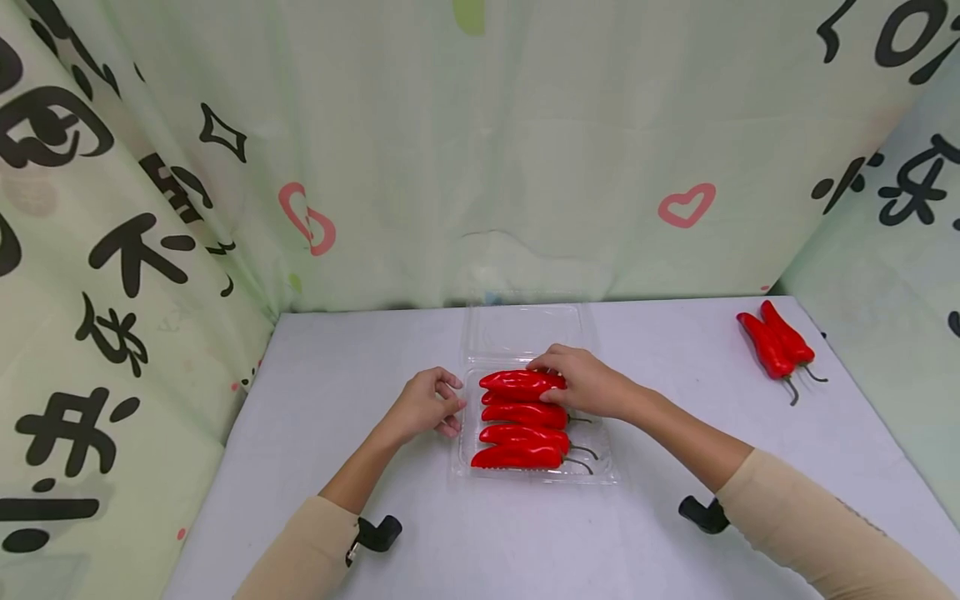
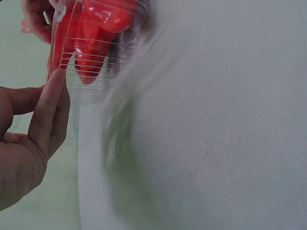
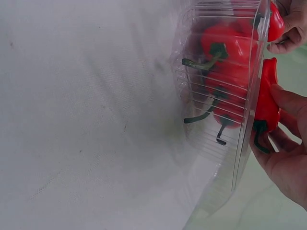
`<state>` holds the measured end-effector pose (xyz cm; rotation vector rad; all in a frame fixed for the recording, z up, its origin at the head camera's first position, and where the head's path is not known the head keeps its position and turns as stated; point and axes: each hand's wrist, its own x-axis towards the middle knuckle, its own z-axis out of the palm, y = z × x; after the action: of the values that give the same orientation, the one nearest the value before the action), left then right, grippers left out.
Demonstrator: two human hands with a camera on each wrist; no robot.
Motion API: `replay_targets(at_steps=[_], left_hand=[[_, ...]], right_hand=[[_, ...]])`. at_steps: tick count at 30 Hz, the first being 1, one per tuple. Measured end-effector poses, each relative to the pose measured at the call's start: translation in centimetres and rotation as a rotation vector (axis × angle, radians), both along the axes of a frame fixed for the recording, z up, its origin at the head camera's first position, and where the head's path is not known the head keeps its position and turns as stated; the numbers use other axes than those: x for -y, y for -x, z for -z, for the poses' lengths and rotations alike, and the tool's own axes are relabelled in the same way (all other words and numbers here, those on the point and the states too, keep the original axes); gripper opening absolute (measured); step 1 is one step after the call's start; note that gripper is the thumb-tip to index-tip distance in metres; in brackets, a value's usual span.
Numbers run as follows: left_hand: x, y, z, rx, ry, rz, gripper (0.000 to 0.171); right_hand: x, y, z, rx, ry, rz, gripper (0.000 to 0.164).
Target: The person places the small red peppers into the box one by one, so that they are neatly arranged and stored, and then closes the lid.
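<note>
A clear plastic clamshell box (image 1: 585,477) lies on the white table, its lid (image 1: 525,333) folded back on the far side. Several red chili peppers (image 1: 521,456) with dark green stems lie in it side by side, tips to the left. My right hand (image 1: 588,382) grips the stem half of the farthest red pepper (image 1: 517,381), thumb on the near side and fingers beyond. In the right wrist view this held pepper (image 3: 267,98) stands above the rim. At the box's left edge is my left hand (image 1: 426,404), fingers loosely bent; in the left wrist view a fingertip appears to touch the rim.
Two more red peppers (image 1: 772,350) lie together near the table's far right corner. A pale green printed curtain (image 1: 487,167) hangs behind the table and along its sides. Each wrist bears a black camera mount (image 1: 378,533).
</note>
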<state>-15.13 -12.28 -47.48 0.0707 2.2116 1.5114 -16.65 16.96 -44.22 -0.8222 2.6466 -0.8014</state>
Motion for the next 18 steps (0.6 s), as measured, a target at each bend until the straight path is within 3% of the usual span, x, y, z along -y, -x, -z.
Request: replay_targets(at_steps=[18], left_hand=[[0.0,-0.05,0.0,0.005,0.007,-0.007,0.028]], right_hand=[[0.06,-0.16,0.24,0.011,-0.035,0.01,0.044]])
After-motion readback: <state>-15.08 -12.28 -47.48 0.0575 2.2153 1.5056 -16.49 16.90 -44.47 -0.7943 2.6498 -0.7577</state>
